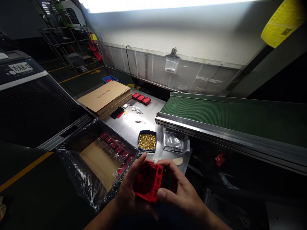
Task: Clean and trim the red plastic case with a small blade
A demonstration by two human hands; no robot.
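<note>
Between my two hands is a red plastic housing, an open square shell with cutouts along one side wall. My left hand wraps round its left side, fingers along the top edge. On the right side my right hand grips it, thumb pressed on the side wall and fingers over the top corner. Just beyond the hands stands a blue tray full of small brass-coloured parts. Left of my hands, a box lined with clear plastic holds a cardboard sheet and a row of red pieces.
A green conveyor belt runs off to the right. Silver bags lie below its edge. Stacked cardboard, a phone, tweezers and three red housings are on the metal table. A dark ribbed machine stands left.
</note>
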